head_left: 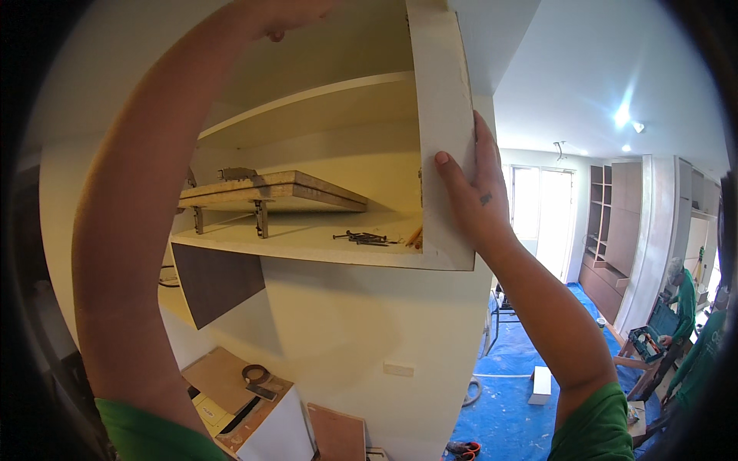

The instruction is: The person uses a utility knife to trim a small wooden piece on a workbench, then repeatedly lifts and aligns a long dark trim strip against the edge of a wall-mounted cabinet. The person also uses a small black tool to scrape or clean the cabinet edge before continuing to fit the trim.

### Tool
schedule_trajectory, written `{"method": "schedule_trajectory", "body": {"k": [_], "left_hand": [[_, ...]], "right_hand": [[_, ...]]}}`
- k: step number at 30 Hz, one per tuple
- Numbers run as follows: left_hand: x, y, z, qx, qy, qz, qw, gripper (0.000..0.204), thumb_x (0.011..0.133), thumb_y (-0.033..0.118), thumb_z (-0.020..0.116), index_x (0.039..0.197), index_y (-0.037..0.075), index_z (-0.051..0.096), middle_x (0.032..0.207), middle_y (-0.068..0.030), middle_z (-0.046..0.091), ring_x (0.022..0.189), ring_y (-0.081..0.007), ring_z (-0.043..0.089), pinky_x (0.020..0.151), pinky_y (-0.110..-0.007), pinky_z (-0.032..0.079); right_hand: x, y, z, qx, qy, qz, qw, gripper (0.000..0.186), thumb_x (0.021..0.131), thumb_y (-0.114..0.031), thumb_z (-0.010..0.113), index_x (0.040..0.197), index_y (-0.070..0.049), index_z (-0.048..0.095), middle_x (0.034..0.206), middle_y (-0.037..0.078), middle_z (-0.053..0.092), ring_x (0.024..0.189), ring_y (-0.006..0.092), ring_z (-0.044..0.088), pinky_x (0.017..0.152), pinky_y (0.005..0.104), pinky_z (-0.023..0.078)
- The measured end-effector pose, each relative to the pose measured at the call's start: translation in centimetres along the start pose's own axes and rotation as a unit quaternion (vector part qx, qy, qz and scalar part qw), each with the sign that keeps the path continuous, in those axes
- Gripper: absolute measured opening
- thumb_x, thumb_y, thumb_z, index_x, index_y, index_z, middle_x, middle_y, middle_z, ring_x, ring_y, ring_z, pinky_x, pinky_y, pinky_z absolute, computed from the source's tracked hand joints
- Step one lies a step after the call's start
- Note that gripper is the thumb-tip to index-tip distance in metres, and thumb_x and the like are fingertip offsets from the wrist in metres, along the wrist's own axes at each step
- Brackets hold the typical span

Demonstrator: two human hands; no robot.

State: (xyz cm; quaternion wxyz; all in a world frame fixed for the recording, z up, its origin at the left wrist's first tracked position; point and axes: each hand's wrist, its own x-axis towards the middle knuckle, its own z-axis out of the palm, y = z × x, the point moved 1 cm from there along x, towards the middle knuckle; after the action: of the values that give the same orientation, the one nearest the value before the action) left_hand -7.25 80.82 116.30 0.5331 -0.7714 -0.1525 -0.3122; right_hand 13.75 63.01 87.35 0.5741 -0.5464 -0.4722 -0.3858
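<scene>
My right hand (475, 192) lies flat against the right side panel (444, 115) of a pale wall cabinet, thumb on the front edge, fingers spread along the outer face. My left arm rises along the left of the view, and my left hand (280, 15) is mostly cut off at the top edge, up by the cabinet's top; I cannot tell what it touches. Inside the cabinet, a stack of wooden boards (273, 192) rests on small metal brackets on the lower shelf (307, 250). A pile of dark screws (361, 238) lies on that shelf, near my right hand.
A dark panel (219, 280) hangs under the cabinet. Below stand a board with a tape roll (255, 374) and a brown panel (337, 432). Blue floor sheeting (507, 407) covers the room at right, where two people in green (688, 323) stand near tall shelving (615, 223).
</scene>
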Motion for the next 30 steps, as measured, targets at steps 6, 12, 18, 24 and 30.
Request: {"method": "schedule_trajectory", "body": {"k": [6,12,18,24,30], "left_hand": [[-3.9,5.5,-6.2,-0.518,0.068,-0.242,0.818,0.031,0.101,0.015,0.055,0.115,-0.012,0.06,0.106,-0.0243,0.065,0.103,-0.0345,0.069,0.074,-0.044,0.064],[-1.4,6.4,-8.1,-0.59,0.172,-0.214,0.759,0.014,0.095,0.005,0.062,0.098,-0.009,0.065,0.078,-0.0173,0.065,0.063,-0.0242,0.067,0.052,-0.035,0.057],[2.0,4.8,-8.1,-0.673,0.158,-0.198,0.695,0.011,0.093,0.002,0.064,0.093,-0.009,0.067,0.075,-0.0152,0.065,0.055,-0.0176,0.059,0.047,-0.03,0.048],[2.3,6.9,-9.4,-0.648,0.185,-0.187,0.715,0.011,0.092,0.002,0.065,0.09,-0.007,0.069,0.077,-0.0144,0.067,0.056,-0.0155,0.058,0.05,-0.028,0.049],[2.7,7.8,-10.3,-0.642,0.19,-0.182,0.72,0.012,0.093,0.003,0.064,0.09,-0.007,0.069,0.076,-0.0137,0.066,0.055,-0.0143,0.056,0.049,-0.028,0.047]], "right_hand": [[0.0,0.6,-0.2,0.013,0.002,-0.007,1.0,0.076,0.099,-0.031,0.06,0.161,-0.007,0.022,0.152,0.021,0.04,0.139,0.0381,0.046,0.115,0.0455,0.04],[-0.1,0.7,-0.2,0.041,0.01,-0.022,0.999,0.076,0.098,-0.028,0.062,0.16,-0.007,0.024,0.152,0.019,0.041,0.14,0.0377,0.045,0.114,0.0453,0.04],[-0.2,0.4,-0.3,0.047,0.016,-0.026,0.998,0.075,0.097,-0.03,0.061,0.159,-0.008,0.026,0.149,0.02,0.042,0.138,0.0383,0.045,0.112,0.0457,0.042],[-0.3,0.7,-0.4,0.044,0.014,-0.027,0.999,0.074,0.097,-0.032,0.06,0.159,-0.008,0.027,0.15,0.021,0.042,0.138,0.0387,0.045,0.112,0.0466,0.041],[-0.2,1.0,-0.4,0.052,0.016,-0.024,0.998,0.074,0.097,-0.031,0.06,0.159,-0.008,0.027,0.15,0.021,0.041,0.138,0.0388,0.045,0.112,0.0469,0.041]]}}
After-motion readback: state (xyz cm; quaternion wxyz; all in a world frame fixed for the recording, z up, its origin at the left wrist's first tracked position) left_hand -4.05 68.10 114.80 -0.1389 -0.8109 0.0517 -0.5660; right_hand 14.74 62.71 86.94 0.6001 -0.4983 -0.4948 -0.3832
